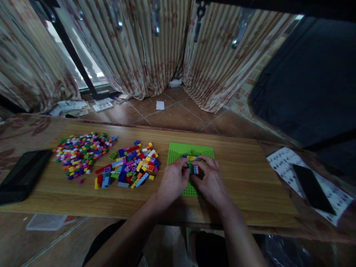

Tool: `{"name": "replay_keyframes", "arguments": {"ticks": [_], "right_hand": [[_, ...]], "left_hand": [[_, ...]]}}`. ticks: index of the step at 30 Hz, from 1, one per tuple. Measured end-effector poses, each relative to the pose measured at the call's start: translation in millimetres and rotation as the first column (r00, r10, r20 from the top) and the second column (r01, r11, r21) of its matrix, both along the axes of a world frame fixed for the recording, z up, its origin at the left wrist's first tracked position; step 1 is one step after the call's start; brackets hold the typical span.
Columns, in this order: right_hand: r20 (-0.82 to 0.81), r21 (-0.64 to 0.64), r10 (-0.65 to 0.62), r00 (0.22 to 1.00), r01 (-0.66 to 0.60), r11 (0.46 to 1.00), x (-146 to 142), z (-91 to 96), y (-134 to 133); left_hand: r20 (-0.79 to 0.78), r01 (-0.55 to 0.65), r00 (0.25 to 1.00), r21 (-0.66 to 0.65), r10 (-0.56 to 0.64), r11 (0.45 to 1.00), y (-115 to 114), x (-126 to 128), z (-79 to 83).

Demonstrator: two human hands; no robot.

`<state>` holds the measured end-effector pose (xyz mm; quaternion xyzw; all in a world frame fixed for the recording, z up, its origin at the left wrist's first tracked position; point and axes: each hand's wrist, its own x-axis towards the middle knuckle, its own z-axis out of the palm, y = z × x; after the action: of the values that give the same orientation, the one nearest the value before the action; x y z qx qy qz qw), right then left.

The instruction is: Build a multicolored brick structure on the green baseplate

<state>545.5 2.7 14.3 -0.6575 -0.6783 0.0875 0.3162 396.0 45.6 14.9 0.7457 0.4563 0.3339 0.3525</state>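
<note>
A bright green studded baseplate lies on the wooden board, partly covered by my hands. On its middle sits a small build of toy bricks, with yellow, blue, green, white and red parts showing. My left hand closes on the build's left side, thumb and fingers bent together. From the right, my right hand curls its fingers around the same build, the thumb near its front. The fingertips hide much of the bricks, and any single brick between them is hard to make out.
Left of the baseplate lies a loose pile of larger bricks, and beyond it a heap of tiny bricks. A black tablet rests at the far left. On the right, a dark phone lies on a printed sheet.
</note>
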Motion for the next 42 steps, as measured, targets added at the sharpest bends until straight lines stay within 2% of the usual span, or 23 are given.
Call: {"name": "replay_keyframes", "arguments": {"ticks": [14,20,24,27,31,35,42], "right_hand": [[-0.008,-0.029,0.013,1.0,-0.014,0.999,1,3.0,-2],[0.002,-0.033,-0.004,1.0,0.004,0.999,0,2.4,-3],[-0.073,-0.046,-0.028,0.997,0.025,0.999,2,4.4,-4],[-0.2,-0.04,-0.086,0.976,0.079,0.996,6,4.4,-3],[-0.33,-0.105,-0.265,0.906,0.244,0.964,9,-0.4,1],[-0.323,-0.206,-0.386,0.864,0.334,0.92,6,-4.9,6],[-0.226,-0.226,-0.427,0.876,0.379,0.897,-1,-6.0,15]], "left_hand": [[-0.018,0.018,1.0,-0.056,-0.019,0.998,-3,4,6.7],[-0.001,-0.003,1.0,-0.035,0.003,0.999,-3,8,2.5],[0.004,-0.023,1.0,-0.016,0.023,1.0,-1,10,-1.4],[0.008,-0.05,0.999,-0.035,0.05,0.998,0,11,-1.8],[0.012,-0.066,0.998,-0.077,0.067,0.995,1,11,0.1],[0.015,-0.071,0.997,-0.102,0.073,0.992,2,11,0.5],[0.026,-0.078,0.996,-0.112,0.082,0.991,3,12,1.1]]}}
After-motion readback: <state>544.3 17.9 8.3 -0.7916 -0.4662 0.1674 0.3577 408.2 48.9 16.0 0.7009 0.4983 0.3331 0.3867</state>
